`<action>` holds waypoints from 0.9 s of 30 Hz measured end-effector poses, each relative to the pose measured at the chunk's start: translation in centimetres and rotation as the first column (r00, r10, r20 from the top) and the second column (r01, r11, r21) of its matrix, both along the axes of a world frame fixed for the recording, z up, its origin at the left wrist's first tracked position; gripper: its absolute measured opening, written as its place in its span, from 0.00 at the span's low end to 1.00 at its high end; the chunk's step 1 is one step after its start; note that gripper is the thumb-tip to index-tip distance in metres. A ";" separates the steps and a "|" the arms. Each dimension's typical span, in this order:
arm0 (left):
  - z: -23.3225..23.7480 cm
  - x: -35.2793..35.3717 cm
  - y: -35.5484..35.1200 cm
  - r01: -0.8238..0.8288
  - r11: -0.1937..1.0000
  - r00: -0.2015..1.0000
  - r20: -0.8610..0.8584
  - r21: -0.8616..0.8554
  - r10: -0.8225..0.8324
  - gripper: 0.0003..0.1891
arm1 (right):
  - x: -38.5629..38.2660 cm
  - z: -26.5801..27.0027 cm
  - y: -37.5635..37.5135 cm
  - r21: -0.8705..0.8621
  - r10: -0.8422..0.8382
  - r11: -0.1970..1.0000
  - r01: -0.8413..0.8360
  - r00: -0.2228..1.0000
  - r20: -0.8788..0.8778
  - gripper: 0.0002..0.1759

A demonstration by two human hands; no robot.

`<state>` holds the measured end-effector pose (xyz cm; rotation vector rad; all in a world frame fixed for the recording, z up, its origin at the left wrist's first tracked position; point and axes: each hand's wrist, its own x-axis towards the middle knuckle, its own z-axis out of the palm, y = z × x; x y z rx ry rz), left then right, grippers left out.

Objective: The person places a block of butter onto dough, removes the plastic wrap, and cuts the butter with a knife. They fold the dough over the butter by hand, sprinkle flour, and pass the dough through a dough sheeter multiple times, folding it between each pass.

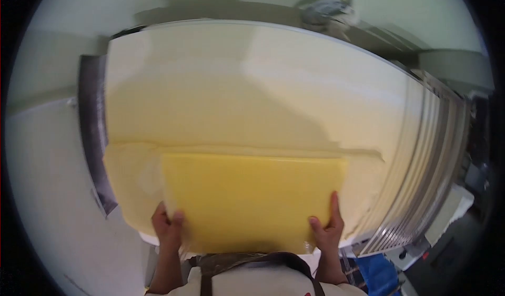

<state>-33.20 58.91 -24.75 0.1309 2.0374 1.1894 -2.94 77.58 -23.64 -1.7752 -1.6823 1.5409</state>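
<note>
A flat yellow slab (252, 201), like a sheet of butter, lies on a wide pale sheet of dough (252, 106) that covers a work table. My left hand (167, 226) grips the slab's near left corner, with the thumb on top. My right hand (328, 227) holds the near right edge, fingers pointing up along its side. Both hands are at the table's near edge, just in front of my apron (247, 264).
A metal frame edge (92, 133) runs along the left of the dough. Ribbed metal rails (431, 154) line the right side. A round metal fixture (326, 12) sits at the back. Something blue (376, 275) lies low at the right.
</note>
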 end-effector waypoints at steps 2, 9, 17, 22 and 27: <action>-0.5 0.1 -0.5 -0.026 0.998 0.999 0.024 0.063 0.025 0.20 | 0.1 -0.1 0.3 -0.004 0.062 0.998 -0.062 0.997 0.043 0.44; -0.4 -0.5 0.6 -0.011 0.996 1.000 0.005 0.084 0.010 0.22 | -0.3 -0.5 0.1 0.026 0.042 0.999 -0.041 0.999 -0.010 0.42; -1.6 -1.1 0.0 0.138 0.974 0.990 -0.065 0.178 -0.128 0.12 | -0.9 -1.0 -0.2 0.235 0.056 0.972 -0.021 0.988 -0.142 0.39; -2.1 -0.7 0.4 0.125 0.937 0.992 -0.041 0.326 -0.118 0.14 | -0.9 -0.7 -0.8 0.203 0.020 0.979 0.037 0.963 -0.270 0.37; -2.5 -0.5 0.0 0.140 0.925 0.990 -0.081 0.353 -0.119 0.11 | 0.1 -2.3 -1.1 0.353 0.111 0.935 -0.029 0.970 -0.214 0.37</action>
